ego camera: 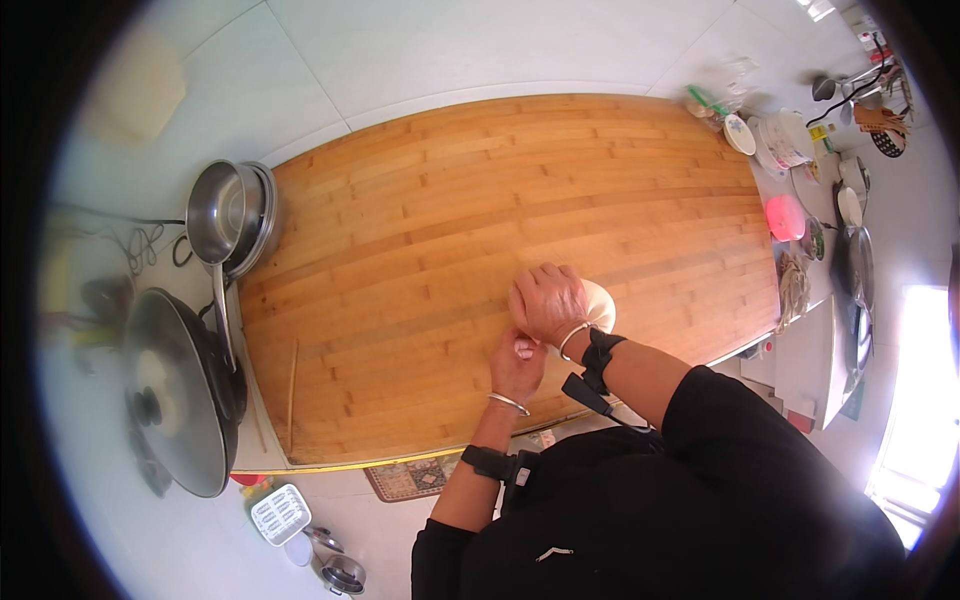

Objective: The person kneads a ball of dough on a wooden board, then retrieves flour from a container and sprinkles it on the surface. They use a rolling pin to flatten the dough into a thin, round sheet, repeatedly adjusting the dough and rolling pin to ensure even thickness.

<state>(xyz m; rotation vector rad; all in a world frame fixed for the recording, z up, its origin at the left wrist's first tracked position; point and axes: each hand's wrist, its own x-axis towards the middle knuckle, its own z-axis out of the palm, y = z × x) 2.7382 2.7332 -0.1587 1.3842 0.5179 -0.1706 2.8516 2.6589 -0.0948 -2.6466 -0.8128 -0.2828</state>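
Observation:
A smooth pale lump of dough (602, 306) lies on the large bamboo board (420, 217), near its front edge and right of the middle. My right hand (551, 300) is over the dough with its fingers bent, and hides most of it. Just in front, my left hand (517, 369) is curled against the right hand, its fingertips tucked in. Whether the left fingers hold a bit of dough is hidden. Both wrists wear a metal bangle and a black strap.
At the left stand a steel saucepan (225, 210) and a lidded wok (180, 397). A thin wooden stick (292, 394) lies on the board's left end. Along the right side are bowls (784, 139), a pink container (785, 217) and a cloth (793, 289).

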